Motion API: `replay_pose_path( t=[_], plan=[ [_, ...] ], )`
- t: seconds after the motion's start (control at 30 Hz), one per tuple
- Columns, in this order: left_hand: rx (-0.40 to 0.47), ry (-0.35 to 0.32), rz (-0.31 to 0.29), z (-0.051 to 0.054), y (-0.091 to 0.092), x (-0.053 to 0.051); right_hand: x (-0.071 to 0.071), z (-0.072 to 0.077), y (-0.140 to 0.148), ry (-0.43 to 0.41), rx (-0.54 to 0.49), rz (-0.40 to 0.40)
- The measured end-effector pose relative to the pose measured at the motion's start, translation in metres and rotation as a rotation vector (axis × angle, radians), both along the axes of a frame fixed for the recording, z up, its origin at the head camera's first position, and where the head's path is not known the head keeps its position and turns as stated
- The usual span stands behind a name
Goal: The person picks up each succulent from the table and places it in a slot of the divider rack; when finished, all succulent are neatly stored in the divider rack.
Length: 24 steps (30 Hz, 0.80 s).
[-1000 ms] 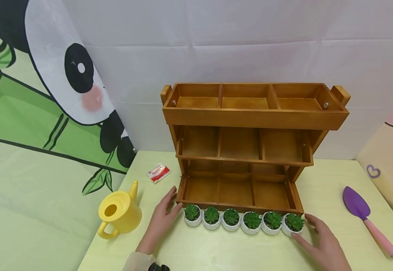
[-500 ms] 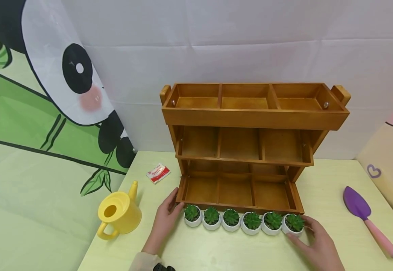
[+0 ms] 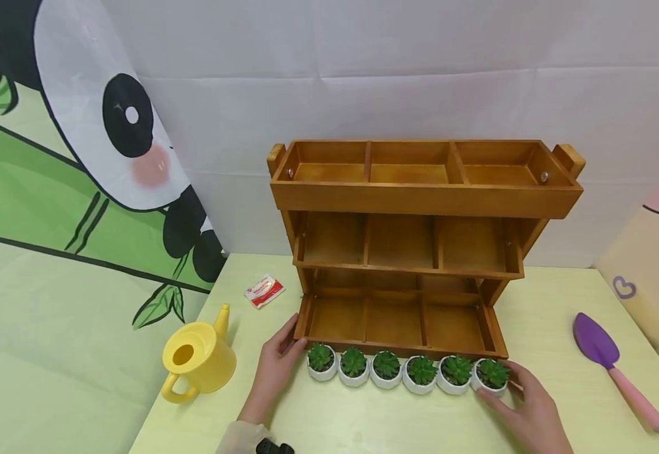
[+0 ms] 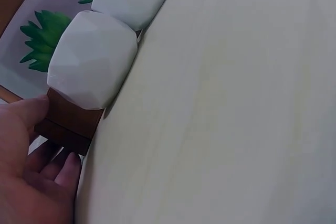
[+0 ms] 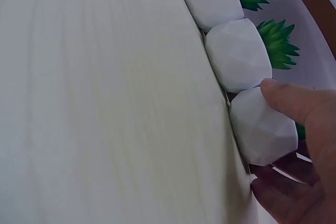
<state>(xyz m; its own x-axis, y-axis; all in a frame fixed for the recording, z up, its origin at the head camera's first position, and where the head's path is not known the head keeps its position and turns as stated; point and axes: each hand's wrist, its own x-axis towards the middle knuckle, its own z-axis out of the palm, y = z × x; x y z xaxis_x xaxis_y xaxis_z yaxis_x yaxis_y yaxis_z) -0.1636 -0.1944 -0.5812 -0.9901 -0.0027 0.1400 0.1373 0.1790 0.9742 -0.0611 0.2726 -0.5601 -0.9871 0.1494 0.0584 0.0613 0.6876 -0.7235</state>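
Observation:
A three-tier wooden shelf (image 3: pixel 425 198) with divided trays stands on the table. Along its front edge, small artificial succulents in white faceted pots (image 3: pixel 386 371) form a row of several. My left hand (image 3: pixel 277 369) holds the bottom tray's front left corner (image 4: pixel 73 124), thumb in front and fingers at the side, beside the leftmost potted succulent (image 4: pixel 92 61). At the row's other end, my right hand (image 3: pixel 528 403) grips the rightmost potted succulent (image 5: pixel 262 127). Its thumb lies on the pot's front, with other fingers around the outer side, partly hidden.
A yellow watering can (image 3: pixel 207 359) stands left of my left hand. Behind it lies a red-and-white packet (image 3: pixel 264 291). A purple trowel with a pink handle (image 3: pixel 596 340) rests at the right. A printed cloth (image 3: pixel 238 113) hangs behind the table.
My right hand has moved left and closed in on the rightmost potted succulent. My left hand has shifted slightly right, onto the shelf's corner. The pots and shelf stay in place.

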Motion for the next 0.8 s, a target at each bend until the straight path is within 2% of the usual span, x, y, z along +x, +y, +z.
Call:
replay_pose_path(
  t=[0.5, 0.8],
  plan=[
    [0.001, -0.003, 0.003, -0.003, -0.0015, 0.0012, -0.0039, 0.0018, -0.0013, -0.027, -0.002, 0.006],
    [-0.008, 0.008, 0.012, -0.0057, -0.0019, 0.0045, -0.0045, 0.0019, -0.0021, -0.108, -0.013, -0.019]
  ],
)
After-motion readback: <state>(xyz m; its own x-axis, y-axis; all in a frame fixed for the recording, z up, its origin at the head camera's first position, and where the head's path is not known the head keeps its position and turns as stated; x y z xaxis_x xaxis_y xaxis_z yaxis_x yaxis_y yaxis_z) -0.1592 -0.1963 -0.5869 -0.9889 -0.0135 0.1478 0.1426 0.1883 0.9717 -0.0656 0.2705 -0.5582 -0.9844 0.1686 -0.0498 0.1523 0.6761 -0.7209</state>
